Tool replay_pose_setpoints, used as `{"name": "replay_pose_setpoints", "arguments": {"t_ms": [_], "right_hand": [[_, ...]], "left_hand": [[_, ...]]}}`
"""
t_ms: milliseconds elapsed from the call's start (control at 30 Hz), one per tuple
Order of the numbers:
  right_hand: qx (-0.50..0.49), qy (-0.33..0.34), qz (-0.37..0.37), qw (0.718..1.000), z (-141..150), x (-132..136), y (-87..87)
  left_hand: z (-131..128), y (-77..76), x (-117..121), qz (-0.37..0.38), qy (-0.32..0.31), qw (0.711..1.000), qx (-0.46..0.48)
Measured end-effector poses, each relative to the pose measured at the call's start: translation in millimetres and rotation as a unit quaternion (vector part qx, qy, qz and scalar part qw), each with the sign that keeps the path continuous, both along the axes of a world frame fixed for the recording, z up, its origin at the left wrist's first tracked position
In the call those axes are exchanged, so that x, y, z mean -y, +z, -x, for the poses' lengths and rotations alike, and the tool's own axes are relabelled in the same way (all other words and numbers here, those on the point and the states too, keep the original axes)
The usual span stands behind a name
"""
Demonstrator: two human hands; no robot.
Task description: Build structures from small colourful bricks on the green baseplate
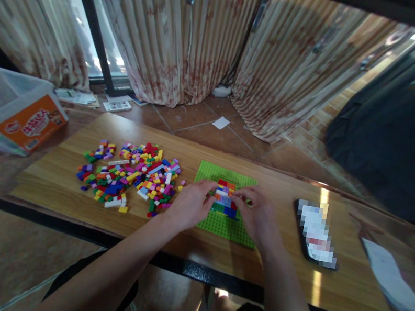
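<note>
A bright green studded baseplate lies flat on the wooden table in front of me. On its middle stands a small build of toy bricks, with rows of red, orange, white, lavender and blue. My left hand reaches in from the left, its thumb and fingers closed at the left edge of the bricks. From the other side, my right hand has its fingertips pinched at the right edge of the same bricks. The fingers hide both side edges, and exactly which brick each hand grips is too small to tell.
A wide pile of loose coloured bricks spreads over the left of the table. A phone lies to the right, with white paper beyond it. A clear plastic box stands far left. Curtains hang behind.
</note>
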State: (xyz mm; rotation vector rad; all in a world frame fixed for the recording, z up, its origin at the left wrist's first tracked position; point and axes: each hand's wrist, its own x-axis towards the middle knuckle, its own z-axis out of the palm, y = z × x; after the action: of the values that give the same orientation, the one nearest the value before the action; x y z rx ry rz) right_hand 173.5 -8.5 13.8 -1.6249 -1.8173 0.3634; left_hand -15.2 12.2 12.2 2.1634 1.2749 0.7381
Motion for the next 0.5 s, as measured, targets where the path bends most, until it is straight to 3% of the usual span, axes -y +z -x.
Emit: {"name": "replay_pose_setpoints", "arguments": {"t_ms": [500], "right_hand": [[0.131, 0.071, -0.010, 0.989, 7.0, -4.6, 4.8]], "left_hand": [[1.3, -3.7, -0.7, -0.002, -0.025, 1.000, -0.018]]}}
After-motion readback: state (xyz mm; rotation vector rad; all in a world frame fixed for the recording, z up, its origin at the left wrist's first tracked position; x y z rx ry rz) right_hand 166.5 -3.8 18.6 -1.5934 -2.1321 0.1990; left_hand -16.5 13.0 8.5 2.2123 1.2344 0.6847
